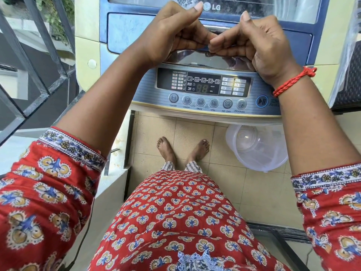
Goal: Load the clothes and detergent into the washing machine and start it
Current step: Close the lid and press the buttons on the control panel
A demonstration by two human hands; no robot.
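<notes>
LG top-load washing machine (195, 90) sits dead ahead, filling the upper middle of the head view; its blue-framed lid (125, 28) is down. Both hands are at the lid's front edge, above the control panel (203, 83). Left hand (172, 34): fingers curled under the lid's front lip, thumb up and resting on the lid top, so the grip is grasping the lid edge. Right hand (259, 44): same pose, fingers hooked on the lid edge, thumb pointing up; fingertips of the two hands nearly meet at the lid centre. Red thread bracelet (293, 81) on the right wrist. Panel display is dark, digits unlit; row of round buttons below it labelled water, wash, rinse, spin, air dry, program, with the start/pause button (261, 101) at the right, partly behind the right forearm. No clothes or detergent visible in frame. On the tiled floor (156, 130) below the machine's front: a clear plastic tub (257, 147) at right, bare feet just left of it. Person wears a red floral-print tunic (175, 212). Metal railing (35, 61) at far left.
</notes>
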